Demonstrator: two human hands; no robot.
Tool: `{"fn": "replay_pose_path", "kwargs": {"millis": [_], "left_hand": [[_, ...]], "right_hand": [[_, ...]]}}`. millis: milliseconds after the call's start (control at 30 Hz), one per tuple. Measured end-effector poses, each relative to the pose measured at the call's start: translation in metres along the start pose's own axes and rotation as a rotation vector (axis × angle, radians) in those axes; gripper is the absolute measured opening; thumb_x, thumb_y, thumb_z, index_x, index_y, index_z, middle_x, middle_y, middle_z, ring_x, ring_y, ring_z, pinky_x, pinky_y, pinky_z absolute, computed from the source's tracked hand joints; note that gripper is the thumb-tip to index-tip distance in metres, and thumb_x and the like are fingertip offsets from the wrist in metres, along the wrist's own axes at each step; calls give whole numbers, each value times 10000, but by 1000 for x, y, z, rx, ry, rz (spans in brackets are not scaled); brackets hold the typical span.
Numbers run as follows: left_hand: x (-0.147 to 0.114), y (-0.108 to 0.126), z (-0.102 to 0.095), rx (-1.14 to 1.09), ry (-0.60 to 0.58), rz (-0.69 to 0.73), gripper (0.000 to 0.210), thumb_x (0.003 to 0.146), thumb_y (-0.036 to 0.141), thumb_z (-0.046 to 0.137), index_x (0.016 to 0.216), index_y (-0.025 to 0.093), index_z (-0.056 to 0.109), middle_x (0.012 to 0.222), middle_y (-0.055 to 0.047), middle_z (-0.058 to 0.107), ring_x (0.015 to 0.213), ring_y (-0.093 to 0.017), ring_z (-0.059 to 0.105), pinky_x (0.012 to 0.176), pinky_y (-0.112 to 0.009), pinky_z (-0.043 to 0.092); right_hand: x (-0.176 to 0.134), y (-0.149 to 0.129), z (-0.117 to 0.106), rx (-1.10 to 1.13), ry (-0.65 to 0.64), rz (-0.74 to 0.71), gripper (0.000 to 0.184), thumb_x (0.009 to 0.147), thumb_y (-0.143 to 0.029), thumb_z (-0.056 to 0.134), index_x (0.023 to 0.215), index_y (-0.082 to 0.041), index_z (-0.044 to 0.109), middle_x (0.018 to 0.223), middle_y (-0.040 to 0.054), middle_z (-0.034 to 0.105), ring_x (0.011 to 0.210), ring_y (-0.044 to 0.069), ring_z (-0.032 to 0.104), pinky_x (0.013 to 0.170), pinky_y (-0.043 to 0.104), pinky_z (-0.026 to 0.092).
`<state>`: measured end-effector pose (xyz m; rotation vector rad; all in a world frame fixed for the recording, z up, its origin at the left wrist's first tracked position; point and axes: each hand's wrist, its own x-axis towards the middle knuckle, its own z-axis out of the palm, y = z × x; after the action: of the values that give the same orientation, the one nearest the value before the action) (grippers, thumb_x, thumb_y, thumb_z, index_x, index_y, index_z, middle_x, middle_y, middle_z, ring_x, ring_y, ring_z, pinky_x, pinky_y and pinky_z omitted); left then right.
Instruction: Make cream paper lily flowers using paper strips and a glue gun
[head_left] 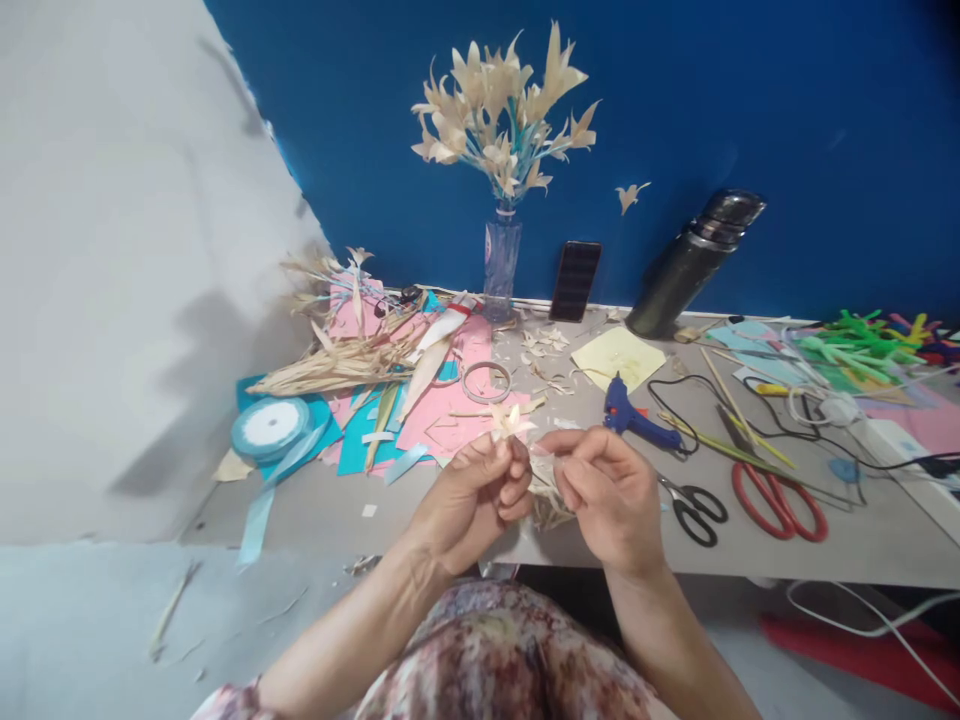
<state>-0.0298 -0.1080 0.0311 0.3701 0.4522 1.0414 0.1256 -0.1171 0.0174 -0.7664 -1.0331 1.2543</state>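
Observation:
Near the table's front edge, my left hand (480, 490) pinches the base of a small cream husk flower (511, 420), its petals pointing up and away from me. Close beside it on the right, my right hand (604, 485) has its thumb and forefinger drawn together toward the flower. Whatever those right fingertips hold, if anything, is too small to make out. Under and between the hands lies a bundle of pale husk strips (551, 508), partly hidden. A blue glue gun (637, 420) rests just beyond my right hand.
Black-handled scissors (697, 510) and red-handled scissors (780, 505) lie at the right, among cables. A ribbon roll (270, 428), dried husks (345, 365) and pink paper (450, 420) cover the left. Behind stand a bottle of husk flowers (502, 260), a phone (575, 282) and a leaning flask (694, 265).

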Motion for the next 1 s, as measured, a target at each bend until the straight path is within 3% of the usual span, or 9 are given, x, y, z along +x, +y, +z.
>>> {"fn": "replay_pose_path", "kwargs": {"millis": [200, 300, 467, 700, 900, 1000], "left_hand": [[2, -3, -3, 84, 3, 1, 299, 737, 277, 882, 696, 103, 643, 604, 17, 560, 454, -24, 399, 444, -162, 313], [3, -3, -3, 119, 17, 6, 326, 714, 277, 895, 666, 112, 619, 588, 18, 569, 430, -22, 389, 435, -166, 293], [4, -5, -3, 172, 61, 26, 360, 681, 304, 910, 648, 119, 603, 564, 35, 547, 407, -18, 370, 412, -165, 262], [5, -5, -1, 367, 145, 128, 394, 687, 386, 892, 635, 147, 584, 493, 47, 526, 385, -33, 383, 382, -158, 205], [5, -5, -4, 530, 203, 235, 363, 717, 404, 860, 653, 149, 609, 445, 62, 487, 392, -35, 371, 409, -161, 249], [5, -5, -4, 576, 232, 260, 359, 719, 403, 857, 659, 152, 607, 452, 67, 481, 394, -33, 362, 406, -161, 252]], "right_hand": [[-1, 2, -1, -121, 32, -37, 221, 861, -243, 753, 700, -186, 613, 964, 60, 763, 474, 67, 494, 469, 250, 377], [-1, 2, -1, -181, 54, -44, 224, 855, -267, 762, 696, -193, 623, 795, 28, 731, 493, 89, 507, 513, 259, 415], [-1, 0, 1, -188, 40, -40, 240, 875, -250, 745, 679, -207, 615, 546, -56, 562, 496, 96, 486, 551, 244, 423], [-1, -1, 3, -180, 52, -38, 238, 867, -230, 735, 673, -203, 601, 568, -48, 566, 496, 95, 484, 495, 223, 396], [-4, 2, 1, -244, 91, -68, 199, 838, -200, 750, 672, -206, 641, 644, -17, 618, 653, 123, 576, 621, 225, 471], [-6, 3, 2, -257, 99, -58, 198, 836, -205, 757, 668, -200, 652, 676, -13, 637, 605, 105, 550, 612, 225, 476]]}}
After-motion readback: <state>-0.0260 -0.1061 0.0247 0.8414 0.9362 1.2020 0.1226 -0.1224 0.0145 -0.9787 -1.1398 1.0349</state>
